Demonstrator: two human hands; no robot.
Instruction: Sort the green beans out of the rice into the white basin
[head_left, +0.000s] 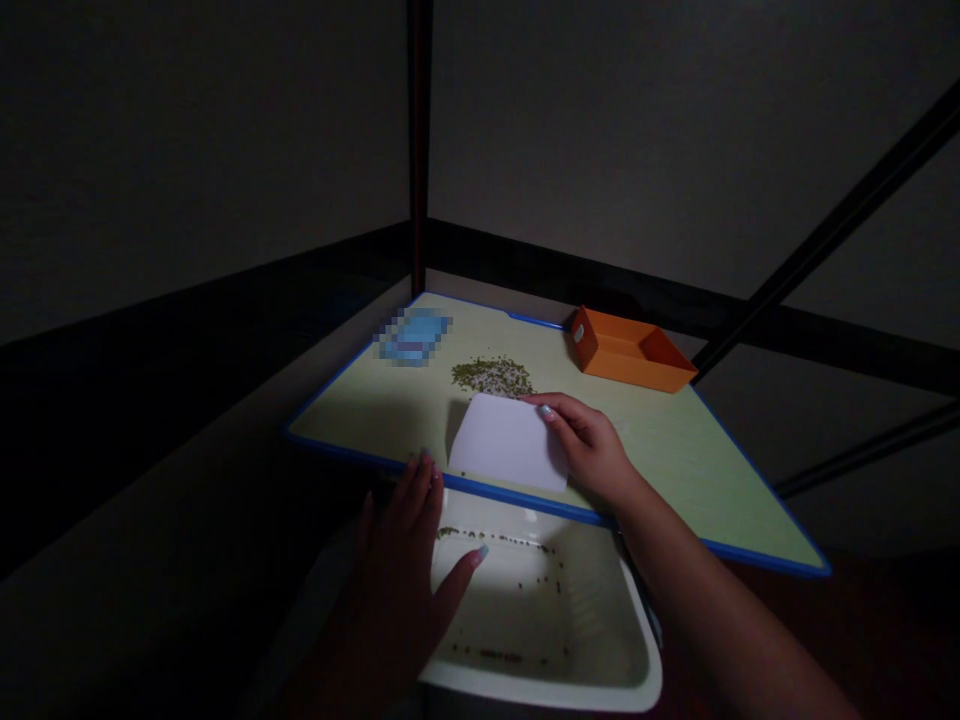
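Note:
A white sheet of card or paper (510, 440) stands tilted near the front edge of the table, pinched at its right side by my right hand (589, 440). Just behind it a loose pile of small green grains or seeds (491, 375) lies on the tabletop. Below the table edge is a white plastic tub (540, 690), with small dark and greenish bits scattered over its floor. My left hand (409, 560) is over the tub's left side, its thumb apart from the fingers, and no object shows in it. Its fingertips are beside the table's blue rim.
The pale table (720, 470) has a blue rim. An orange open box (637, 375) sits at its back right. A pixelated blue item (415, 337) lies at the back left. Walls with dark bands close in behind and on the left.

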